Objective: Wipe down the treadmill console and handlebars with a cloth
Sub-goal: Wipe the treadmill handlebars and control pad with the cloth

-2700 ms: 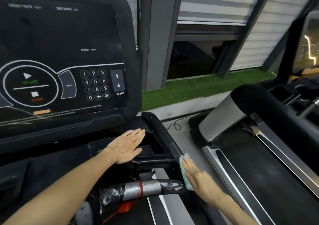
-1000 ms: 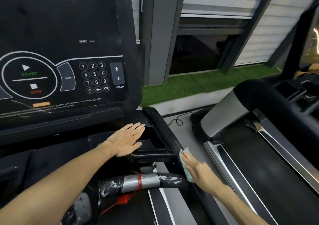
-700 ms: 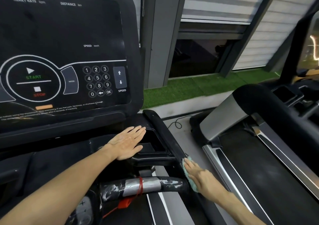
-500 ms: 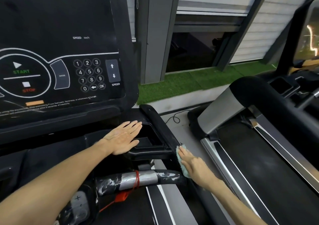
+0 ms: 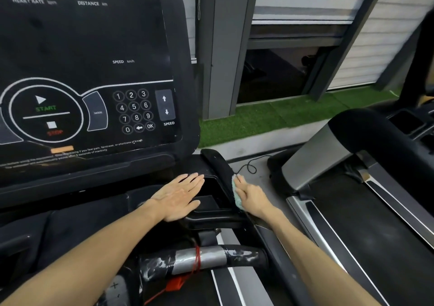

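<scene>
Head cam, only view:

R hand (image 5: pixel 252 196) has fingers curled over the teal cloth (image 5: pixel 236 195) and pins it against the outer face of the right side handlebar (image 5: pixel 220 164), about mid-length, just beside the tray pocket (image 5: pixel 210 188). L hand (image 5: pixel 180 196) lies flat with fingers straight on the ledge next to that pocket. It holds nothing and looks like a brace.

Step in hand, imo: wiping the side rail.

- Cloth is bunched and only a small patch touches. Spread it and wrap it round the rail so top + both faces get covered per pass.
- Go in long strokes along the rail, tip to base, w/ steady pressure.
- Keep L hand planted for balance, clear of the keypad.

Console (image 5: pixel 94 82) panel and taped front handlebar (image 5: pixel 199 260): can't tell if they're done. The front bar shows white smears, so it prob needs a pass.
</scene>
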Demonstrator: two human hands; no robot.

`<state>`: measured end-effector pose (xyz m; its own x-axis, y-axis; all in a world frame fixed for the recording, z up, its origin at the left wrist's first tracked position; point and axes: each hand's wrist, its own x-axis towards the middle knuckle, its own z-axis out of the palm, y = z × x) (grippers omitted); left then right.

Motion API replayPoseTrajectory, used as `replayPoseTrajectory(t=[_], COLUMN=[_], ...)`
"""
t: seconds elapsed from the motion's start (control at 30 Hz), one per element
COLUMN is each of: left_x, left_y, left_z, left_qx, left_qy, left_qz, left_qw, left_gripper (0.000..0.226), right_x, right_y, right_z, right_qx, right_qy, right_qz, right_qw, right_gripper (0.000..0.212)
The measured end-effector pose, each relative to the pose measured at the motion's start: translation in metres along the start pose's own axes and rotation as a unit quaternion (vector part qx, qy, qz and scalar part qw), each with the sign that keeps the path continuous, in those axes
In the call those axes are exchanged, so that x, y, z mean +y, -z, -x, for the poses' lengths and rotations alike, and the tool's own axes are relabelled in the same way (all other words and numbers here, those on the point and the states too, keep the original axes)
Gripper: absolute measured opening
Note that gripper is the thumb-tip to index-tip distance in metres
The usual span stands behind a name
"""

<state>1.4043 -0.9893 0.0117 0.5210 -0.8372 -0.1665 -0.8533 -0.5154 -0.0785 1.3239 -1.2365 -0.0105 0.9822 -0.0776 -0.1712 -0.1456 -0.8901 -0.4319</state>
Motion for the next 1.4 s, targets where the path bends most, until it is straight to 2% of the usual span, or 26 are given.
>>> replayPoseTrajectory(t=[0.13, 0.27, 0.33, 0.37, 0.47, 0.57, 0.7, 0.93, 1.07, 1.17, 1.33, 1.4], left_x=[-0.001, 0.0, 0.0, 0.0, 0.001, 0.001, 0.001, 0.002, 0.003, 0.003, 0.003, 0.003], left_y=[-0.001, -0.002, -0.002, -0.001, 0.002, 0.007, 0.006, 0.008, 0.011, 0.009, 0.009, 0.01], left_z=[0.0, 0.0, 0.0, 0.001, 0.002, 0.003, 0.001, 0.001, 0.002, 0.002, 0.002, 0.002], left_qx=[0.014, 0.025, 0.028, 0.029, 0.027, 0.012, 0.008, -0.008, -0.015, -0.016, -0.016, -0.018], left_qy=[0.002, 0.001, 0.001, 0.003, 0.012, 0.014, 0.013, 0.018, 0.02, 0.026, 0.028, 0.028], left_qz=[0.002, 0.021, 0.024, 0.022, 0.025, 0.033, 0.021, 0.035, 0.027, 0.023, 0.026, 0.032], left_qw=[1.0, 0.999, 0.999, 0.999, 0.999, 0.999, 1.0, 0.999, 0.999, 0.999, 0.999, 0.999], left_gripper=[0.09, 0.089, 0.087, 0.085, 0.071, 0.068, 0.068, 0.069, 0.068, 0.069, 0.07, 0.07], right_x=[0.019, 0.036, 0.032, 0.028, 0.003, -0.027, -0.037, -0.012, -0.03, -0.051, -0.053, -0.039], right_y=[-0.001, -0.007, -0.008, -0.008, -0.005, 0.0, -0.003, 0.007, 0.015, 0.012, 0.007, 0.01], right_z=[0.037, 0.072, 0.052, 0.035, -0.034, -0.097, -0.132, -0.039, -0.076, -0.105, -0.068, -0.053], right_qx=[0.025, -0.012, -0.022, -0.028, -0.018, 0.0, -0.026, 0.02, 0.001, -0.009, 0.04, 0.017], right_qy=[0.021, 0.033, 0.021, 0.01, 0.0, 0.015, 0.062, 0.129, 0.112, 0.115, 0.204, 0.223], right_qz=[-0.03, -0.023, 0.001, 0.011, 0.045, 0.065, 0.052, 0.04, 0.093, 0.086, 0.082, 0.089], right_qw=[0.999, 0.999, 1.0, 1.0, 0.999, 0.998, 0.996, 0.991, 0.989, 0.99, 0.975, 0.971], right_gripper=[0.045, 0.048, 0.068, 0.069, 0.046, 0.043, 0.043, 0.044, 0.045, 0.039, 0.04, 0.048])
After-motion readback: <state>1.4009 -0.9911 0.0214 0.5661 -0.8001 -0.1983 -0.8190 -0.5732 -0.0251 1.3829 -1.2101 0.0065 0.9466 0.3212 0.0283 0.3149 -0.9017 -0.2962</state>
